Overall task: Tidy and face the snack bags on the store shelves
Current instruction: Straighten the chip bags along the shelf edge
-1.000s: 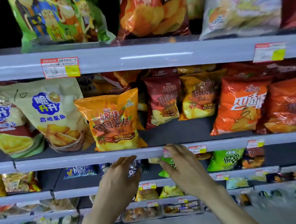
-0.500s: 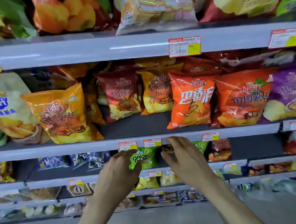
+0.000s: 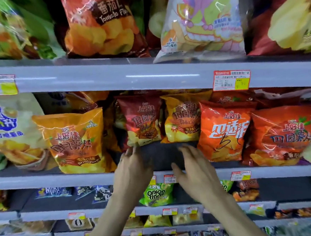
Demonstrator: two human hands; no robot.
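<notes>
Head view: the dark red snack bag [image 3: 142, 122] and the yellow snack bag [image 3: 181, 118] beside it stand set back on the middle shelf [image 3: 45, 181], leaving a bare dark patch of shelf floor in front of them, while the large orange bag [image 3: 73, 140] to the left and the bright orange bag [image 3: 223, 129] to the right sit at the front lip. That gap is presumably why both hands are reaching in here: the two recessed bags want pulling forward to line up with their neighbours.

The left hand [image 3: 133, 167] has its fingers spread, the fingertips at the bottom edge of the dark red bag, touching or all but touching it; it grips nothing yet. The right hand [image 3: 195, 167] lies open over the bare patch, fingers pointing towards the yellow bag but short of it, holding nothing.

The bags are puffy and light, so a pull low at the base may tip them forward; a hold nearer the middle looks safer. Price tags [image 3: 232, 80] line the shelf edges, and larger bags fill the shelf above.
</notes>
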